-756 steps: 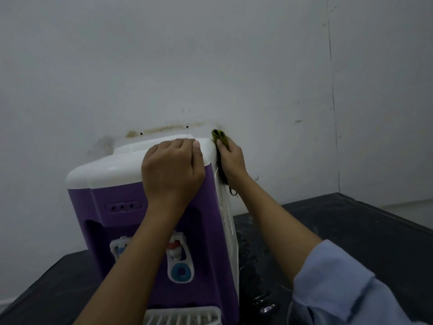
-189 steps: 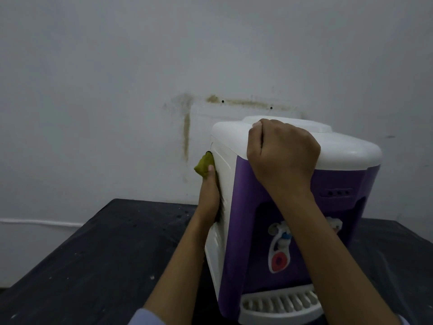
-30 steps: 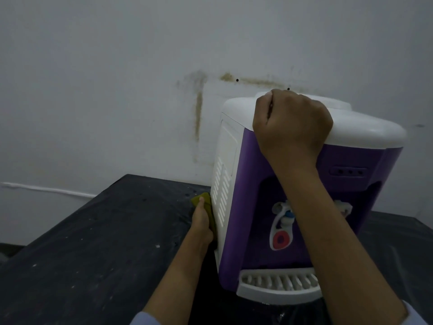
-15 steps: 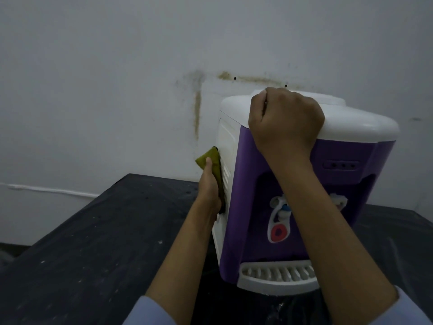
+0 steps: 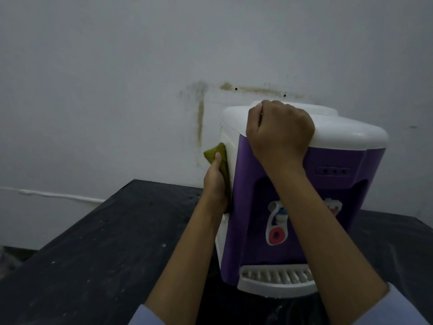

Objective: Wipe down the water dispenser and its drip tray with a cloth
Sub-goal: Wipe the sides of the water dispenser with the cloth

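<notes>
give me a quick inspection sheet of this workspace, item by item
surface: black table, flecked with pale specks, looks wet near the dispenser's base
job's things: purple and white dispenser upright on the table; white drip tray at its front foot; yellow-green cloth against the side panel on the person's left
clutter: nothing seen
grips: left hand holds the cloth to that side panel, thumb on it; right hand curled over the front edge of the white top
cables: white cable running low along the wall at left
surroundings: pale wall with brown stains and two small holes
</notes>
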